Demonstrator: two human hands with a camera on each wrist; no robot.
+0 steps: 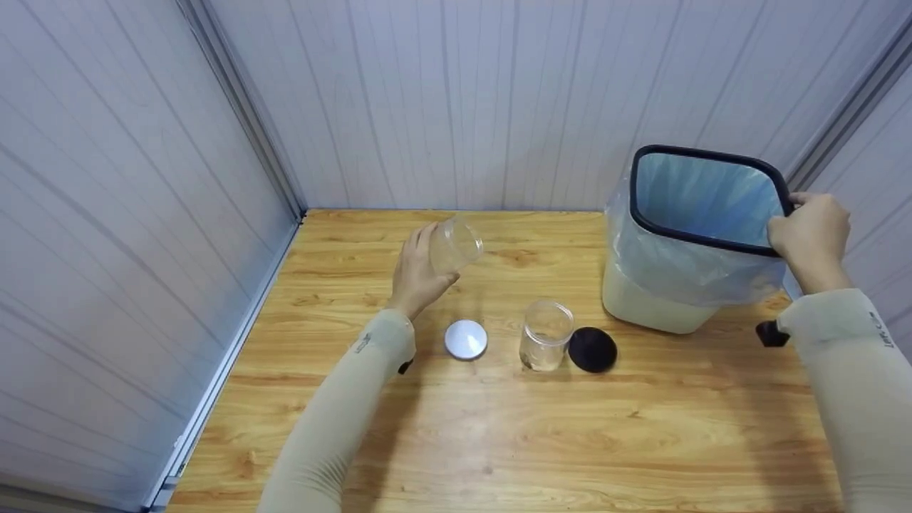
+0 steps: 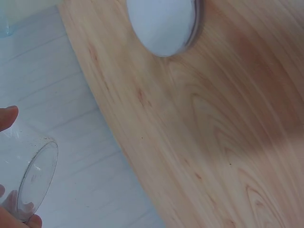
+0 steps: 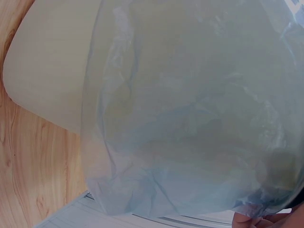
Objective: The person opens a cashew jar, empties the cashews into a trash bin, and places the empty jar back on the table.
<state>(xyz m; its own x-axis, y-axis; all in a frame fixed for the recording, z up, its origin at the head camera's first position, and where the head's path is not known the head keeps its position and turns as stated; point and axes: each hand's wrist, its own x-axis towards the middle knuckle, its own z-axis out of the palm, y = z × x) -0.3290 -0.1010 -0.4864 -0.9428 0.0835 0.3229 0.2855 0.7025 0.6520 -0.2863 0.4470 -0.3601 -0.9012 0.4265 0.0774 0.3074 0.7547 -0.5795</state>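
Observation:
My left hand (image 1: 419, 274) grips a clear plastic jar (image 1: 456, 246), tilted with its mouth toward the right and held above the table. In the left wrist view the jar (image 2: 31, 175) looks see-through, with fingers around its side. My right hand (image 1: 816, 231) holds the black rim (image 1: 702, 241) of a cream trash can (image 1: 652, 303) at its right side. A thin translucent bag (image 1: 695, 274) lines the can and folds down over its outside. In the right wrist view that bag (image 3: 180, 109) fills most of the picture.
A second clear jar (image 1: 546, 338) stands upright on the wooden table (image 1: 499, 434), mouth up. A black round lid (image 1: 593, 349) lies against its right side, and a white round lid (image 1: 466, 340) lies to its left. Pale panel walls (image 1: 456, 107) border the table.

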